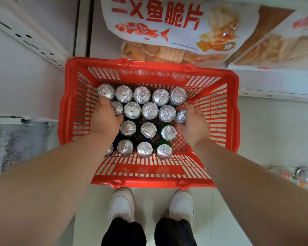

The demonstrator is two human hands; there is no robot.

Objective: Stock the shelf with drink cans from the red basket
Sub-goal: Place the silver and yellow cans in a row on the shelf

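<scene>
Floor (pixel 267 139) holds red basket (pixel 68 110); left hand (pixel 105 115) atop cans (pixel 149 110), right hand (pixel 194 122) grips one.

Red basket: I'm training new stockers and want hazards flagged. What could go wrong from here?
1. The right hand holds a tilted can at the basket's right side. It might slip and dent the upright cans beside it.
2. The left hand reaches in among the tightly packed upright cans, so lifting one could topple its neighbours.
3. The red basket sits on the floor just ahead of the shoes, a likely trip on a step forward.
</scene>
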